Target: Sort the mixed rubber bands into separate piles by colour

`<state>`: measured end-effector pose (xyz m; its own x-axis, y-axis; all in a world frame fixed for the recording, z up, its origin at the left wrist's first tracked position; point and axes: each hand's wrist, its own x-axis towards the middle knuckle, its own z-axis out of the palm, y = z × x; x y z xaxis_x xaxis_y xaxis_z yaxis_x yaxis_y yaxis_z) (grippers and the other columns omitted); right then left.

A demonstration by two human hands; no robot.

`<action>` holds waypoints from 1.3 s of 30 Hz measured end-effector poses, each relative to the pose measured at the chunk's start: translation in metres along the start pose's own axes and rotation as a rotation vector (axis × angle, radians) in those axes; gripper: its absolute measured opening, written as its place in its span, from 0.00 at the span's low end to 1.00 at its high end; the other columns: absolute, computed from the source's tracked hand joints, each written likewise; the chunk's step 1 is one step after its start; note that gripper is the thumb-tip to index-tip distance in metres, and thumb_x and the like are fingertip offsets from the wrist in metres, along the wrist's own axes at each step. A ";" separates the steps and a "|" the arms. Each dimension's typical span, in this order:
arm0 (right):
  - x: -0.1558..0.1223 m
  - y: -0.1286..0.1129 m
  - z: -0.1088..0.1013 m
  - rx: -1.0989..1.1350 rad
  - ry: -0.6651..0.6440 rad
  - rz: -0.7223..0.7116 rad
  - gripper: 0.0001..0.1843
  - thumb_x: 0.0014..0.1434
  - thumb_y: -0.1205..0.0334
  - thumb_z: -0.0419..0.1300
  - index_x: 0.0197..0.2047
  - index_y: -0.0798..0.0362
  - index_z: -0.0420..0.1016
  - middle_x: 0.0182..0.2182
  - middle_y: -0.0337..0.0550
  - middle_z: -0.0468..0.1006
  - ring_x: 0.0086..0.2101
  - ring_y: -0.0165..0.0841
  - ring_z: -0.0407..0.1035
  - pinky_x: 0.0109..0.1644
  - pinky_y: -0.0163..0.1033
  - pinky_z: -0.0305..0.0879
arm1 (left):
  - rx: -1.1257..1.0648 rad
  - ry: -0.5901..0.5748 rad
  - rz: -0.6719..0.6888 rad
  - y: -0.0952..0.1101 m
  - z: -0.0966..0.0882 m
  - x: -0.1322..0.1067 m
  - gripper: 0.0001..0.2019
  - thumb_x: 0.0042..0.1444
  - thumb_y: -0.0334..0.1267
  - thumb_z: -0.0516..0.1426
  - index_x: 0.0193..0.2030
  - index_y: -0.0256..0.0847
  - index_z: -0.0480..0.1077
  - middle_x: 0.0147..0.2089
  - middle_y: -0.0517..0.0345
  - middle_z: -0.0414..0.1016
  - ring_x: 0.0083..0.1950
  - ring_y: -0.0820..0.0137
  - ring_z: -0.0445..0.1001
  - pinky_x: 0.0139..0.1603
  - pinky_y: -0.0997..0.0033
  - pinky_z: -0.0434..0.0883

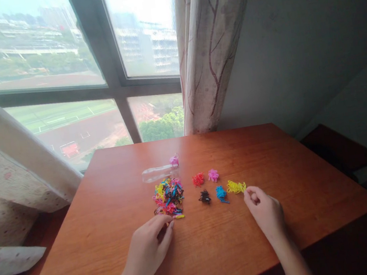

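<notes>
1. While the left hand (pixel 150 245) lies on the wooden table (pixel 273 152), its fingertips (pixel 170 224) sit at the near edge of the mixed heap of small coloured bands (pixel 168 196), just beside a loose band (pixel 178 216) at the foot of that heap.
2. The right hand (pixel 266 212) is well apart from the left. Its knuckles touch the near right end of the yellow pile (pixel 236 187).
3. Between the heap and the right hand lie four more sorted clusters: red (pixel 198 179) and pink (pixel 213 175) behind, black (pixel 204 196) and blue (pixel 221 193) in front. The yellow pile is just right of the blue one.
4. A clear container (pixel 156 173) lies on its side behind the heap, with something pink at its right end. Any label on it is too small to read.
5. Left hand: palm turned inward, fingers loosely curled and stretched toward the heap, thumb tucked beneath them. Whether a band is caught there I cannot tell.
6. Right hand: back upward, forearm coming in from the lower right, fingers bunched tightly toward the thumb. Whether they pinch a yellow band I cannot tell.
7. A patterned curtain (pixel 211 39) hangs beyond the table's far edge.
</notes>
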<state>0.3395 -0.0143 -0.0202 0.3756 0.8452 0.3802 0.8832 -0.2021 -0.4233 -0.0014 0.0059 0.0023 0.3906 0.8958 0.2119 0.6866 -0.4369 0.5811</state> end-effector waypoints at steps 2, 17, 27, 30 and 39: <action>0.002 0.001 0.001 0.001 -0.056 -0.003 0.18 0.63 0.49 0.50 0.34 0.49 0.75 0.20 0.39 0.73 0.22 0.32 0.67 0.26 0.34 0.50 | -0.002 0.004 0.000 0.000 0.000 0.000 0.08 0.64 0.38 0.51 0.39 0.44 0.71 0.33 0.61 0.78 0.32 0.72 0.76 0.34 0.77 0.69; -0.039 -0.082 0.010 0.289 -0.198 -0.200 0.13 0.66 0.58 0.51 0.33 0.50 0.72 0.20 0.34 0.69 0.22 0.29 0.66 0.29 0.33 0.52 | -0.005 -0.009 -0.017 -0.002 0.003 -0.003 0.08 0.64 0.38 0.51 0.41 0.45 0.72 0.36 0.60 0.79 0.33 0.72 0.77 0.35 0.76 0.70; -0.053 -0.137 0.028 0.349 -0.356 -0.333 0.07 0.62 0.67 0.54 0.34 0.50 0.72 0.23 0.34 0.74 0.24 0.29 0.68 0.30 0.33 0.50 | 0.064 -0.025 -0.043 0.000 0.004 -0.001 0.09 0.64 0.39 0.52 0.47 0.46 0.72 0.33 0.62 0.79 0.32 0.71 0.77 0.35 0.75 0.70; -0.052 -0.142 0.027 0.301 -0.358 -0.343 0.07 0.61 0.68 0.54 0.33 0.50 0.72 0.24 0.35 0.75 0.25 0.28 0.69 0.30 0.33 0.50 | 0.090 -0.008 -0.025 0.002 0.004 0.000 0.09 0.63 0.39 0.51 0.46 0.46 0.72 0.35 0.61 0.80 0.34 0.70 0.78 0.35 0.75 0.71; -0.054 -0.140 0.026 0.314 -0.379 -0.334 0.08 0.62 0.68 0.53 0.34 0.50 0.72 0.25 0.35 0.75 0.26 0.29 0.69 0.31 0.34 0.49 | 0.144 0.020 0.005 0.003 0.004 0.001 0.10 0.64 0.38 0.51 0.46 0.46 0.72 0.38 0.60 0.81 0.36 0.69 0.80 0.35 0.75 0.72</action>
<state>0.1878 -0.0189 -0.0032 -0.0853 0.9673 0.2389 0.7895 0.2119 -0.5760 0.0034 0.0050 0.0004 0.3831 0.8943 0.2313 0.7658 -0.4475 0.4619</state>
